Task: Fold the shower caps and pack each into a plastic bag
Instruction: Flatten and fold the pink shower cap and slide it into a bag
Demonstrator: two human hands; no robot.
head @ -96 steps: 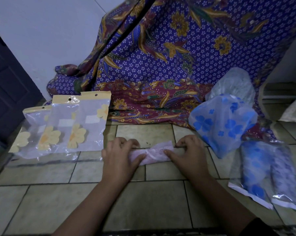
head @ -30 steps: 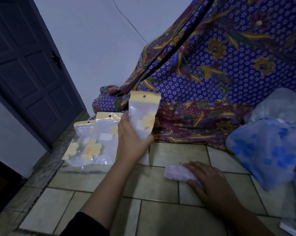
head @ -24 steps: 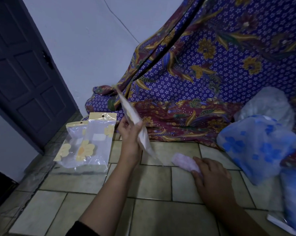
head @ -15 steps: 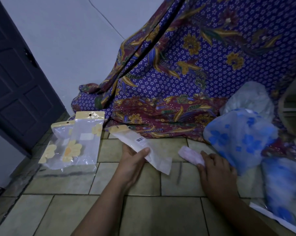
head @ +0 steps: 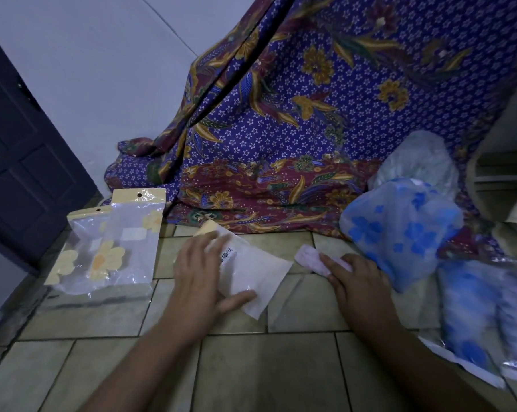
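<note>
A clear plastic bag [head: 251, 269] with a yellow header and a barcode label lies flat on the tiled floor. My left hand [head: 203, 278] rests on its left part, fingers spread, thumb on its lower edge. To the right, a folded pink shower cap [head: 310, 258] lies on the tiles, and my right hand [head: 358, 283] holds its right end with fingers closed over it. Two blue-flowered unfolded shower caps [head: 399, 230] sit further right.
A stack of empty flower-print bags [head: 123, 245] lies at the left. Packed bags with blue caps [head: 483, 319] lie at the right. Batik cloth [head: 310, 129] drapes behind, a dark door [head: 19, 162] stands at the left, and a shelf [head: 501, 179] at the right.
My left hand took one bag from the left stack, lifted it, turned it, and laid it flat on the floor. My right hand stayed on the folded pink cap.
</note>
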